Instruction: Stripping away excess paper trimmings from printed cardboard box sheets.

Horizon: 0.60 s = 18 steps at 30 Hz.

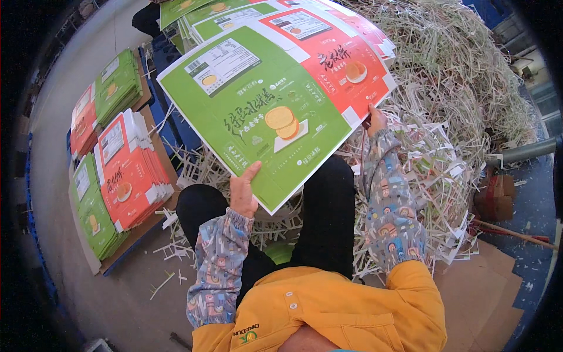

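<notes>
A large printed card sheet (319, 105), green on its left part and red on its right, is held up in front of me at a tilt. My left hand (243, 190) pinches its near edge, thumb on the printed face and the other fingers hidden beneath. At the near right corner, my right hand (376, 120) is closed on the same sheet. Something small and dark shows beside that hand's fingers, too little of it to name. Beyond the sheet lies a pile of similar printed sheets (199, 13), partly covered by it.
To the left, stacks of green cartons (120, 88) and red cartons (126, 173) rest on cardboard over a blue pallet. A big heap of shredded paper trimmings (434, 64) rises at the right and spreads around my legs. Flattened cardboard (475, 287) and a wooden stick (516, 233) lie at lower right.
</notes>
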Each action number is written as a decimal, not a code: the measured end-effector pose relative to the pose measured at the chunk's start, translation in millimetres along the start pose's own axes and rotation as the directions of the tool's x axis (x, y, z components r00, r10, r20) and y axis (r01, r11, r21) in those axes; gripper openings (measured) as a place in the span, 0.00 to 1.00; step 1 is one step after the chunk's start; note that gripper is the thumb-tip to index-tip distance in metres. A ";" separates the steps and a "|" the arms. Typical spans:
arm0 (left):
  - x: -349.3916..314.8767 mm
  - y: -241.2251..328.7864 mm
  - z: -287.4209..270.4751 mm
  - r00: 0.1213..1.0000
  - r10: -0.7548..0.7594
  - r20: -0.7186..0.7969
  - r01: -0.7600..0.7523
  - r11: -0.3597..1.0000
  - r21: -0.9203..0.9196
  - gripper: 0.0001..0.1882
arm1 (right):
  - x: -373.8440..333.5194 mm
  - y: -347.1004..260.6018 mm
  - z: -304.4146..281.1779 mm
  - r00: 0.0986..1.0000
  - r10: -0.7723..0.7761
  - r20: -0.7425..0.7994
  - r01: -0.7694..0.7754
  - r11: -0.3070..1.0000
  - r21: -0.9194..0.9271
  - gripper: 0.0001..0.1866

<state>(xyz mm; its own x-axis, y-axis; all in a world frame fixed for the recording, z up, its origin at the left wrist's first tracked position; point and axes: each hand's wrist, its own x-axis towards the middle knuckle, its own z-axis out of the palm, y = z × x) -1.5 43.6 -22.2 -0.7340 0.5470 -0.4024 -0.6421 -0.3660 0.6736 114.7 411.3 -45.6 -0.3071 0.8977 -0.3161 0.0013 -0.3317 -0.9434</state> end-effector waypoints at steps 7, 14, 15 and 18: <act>-4.0 -0.7 11.8 1.000 -0.026 0.017 0.026 0.998 -0.055 0.21 | 31.7 7.9 5.9 0.992 -0.103 0.079 0.098 0.993 0.063 0.17; -0.3 -1.6 7.0 0.997 -0.050 0.053 0.049 0.999 0.015 0.22 | 4.4 9.4 21.0 0.996 -0.040 0.081 0.014 0.953 0.304 0.17; -1.9 -0.6 5.5 0.997 -0.046 0.064 0.046 0.999 0.001 0.22 | -10.9 10.2 25.0 0.995 -0.038 0.088 0.010 0.954 0.300 0.17; -2.7 0.1 11.1 0.995 -0.033 0.090 0.036 0.999 -0.033 0.22 | -49.3 7.2 23.8 0.986 -0.033 0.165 -0.052 0.872 0.486 0.11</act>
<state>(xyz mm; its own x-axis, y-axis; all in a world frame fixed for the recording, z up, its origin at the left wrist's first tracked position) 2.9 50.4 -14.2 -0.6893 0.6247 -0.3670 -0.6754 -0.3707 0.6375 107.2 357.7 -34.4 -0.4601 0.8477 -0.2639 -0.4455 -0.4775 -0.7573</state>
